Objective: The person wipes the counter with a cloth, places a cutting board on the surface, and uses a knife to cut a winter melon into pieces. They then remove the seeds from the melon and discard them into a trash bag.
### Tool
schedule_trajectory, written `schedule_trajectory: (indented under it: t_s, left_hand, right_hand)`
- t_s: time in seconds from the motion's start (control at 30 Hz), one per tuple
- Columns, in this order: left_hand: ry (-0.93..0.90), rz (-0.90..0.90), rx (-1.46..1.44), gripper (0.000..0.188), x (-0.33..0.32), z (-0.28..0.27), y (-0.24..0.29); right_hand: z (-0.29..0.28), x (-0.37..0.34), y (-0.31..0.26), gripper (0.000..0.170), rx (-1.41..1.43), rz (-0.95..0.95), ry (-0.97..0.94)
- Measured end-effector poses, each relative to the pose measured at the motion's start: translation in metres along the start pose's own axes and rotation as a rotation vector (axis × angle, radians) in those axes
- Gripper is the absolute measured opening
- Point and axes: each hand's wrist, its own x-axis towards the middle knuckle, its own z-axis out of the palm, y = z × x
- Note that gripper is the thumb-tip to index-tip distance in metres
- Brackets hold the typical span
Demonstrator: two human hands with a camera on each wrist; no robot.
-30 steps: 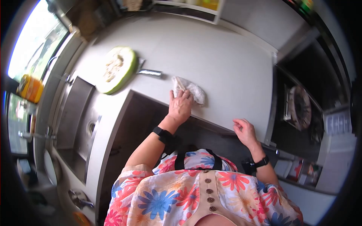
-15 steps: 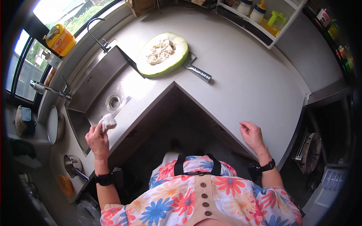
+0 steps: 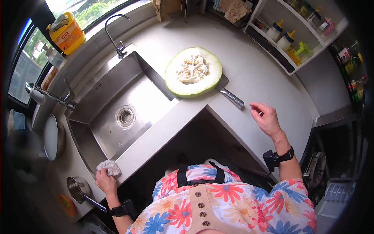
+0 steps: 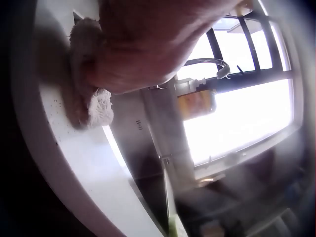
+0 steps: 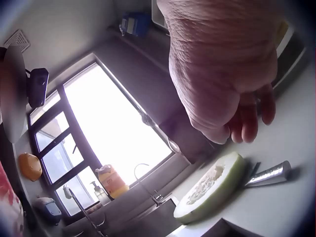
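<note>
The left hand [image 3: 105, 181] grips a crumpled white cloth [image 3: 110, 168] on the counter [image 3: 167, 126], right beside the sink [image 3: 103, 121]. The cloth would likely rub best pressed flat, with slow, even strokes along the edge. The right hand [image 3: 267, 119] has nothing in it, its fingers loosely bent near the knife handle [image 3: 233, 98]. The cloth looks soft and fuzzy, the counter smooth, the sink shiny metal. The round cut melon [image 3: 193, 72] has green skin and a seedy, stringy middle.
</note>
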Motion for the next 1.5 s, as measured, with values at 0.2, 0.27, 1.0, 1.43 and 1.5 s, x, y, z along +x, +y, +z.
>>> schedule_trajectory:
  t_s: [0.2,0.27,1.0,1.43,1.5]
  left_hand:
    - [-0.307,0.013,0.017,0.045,0.015,-0.059,0.024]
    - [-0.209,0.099,-0.079,0.047,0.032,-0.084,0.035]
    - [0.108,0.721,-0.450,0.057,0.462,-0.273,0.479]
    - [0.202,0.751,-0.575,0.075,0.597,-0.212,0.583]
    - [0.206,0.728,-0.441,0.076,0.606,-0.222,0.583]
  right_hand:
    - [-0.028,0.064,-0.046,0.020,0.420,0.188,-0.059]
    - [-0.044,0.098,-0.064,0.023,0.553,0.164,-0.136]
    - [0.193,0.543,-0.035,0.028,0.981,0.559,-0.340]
    - [0.272,0.570,-0.015,0.057,1.502,0.725,-0.349]
    - [0.277,0.572,-0.015,0.058,1.543,0.762,-0.350]
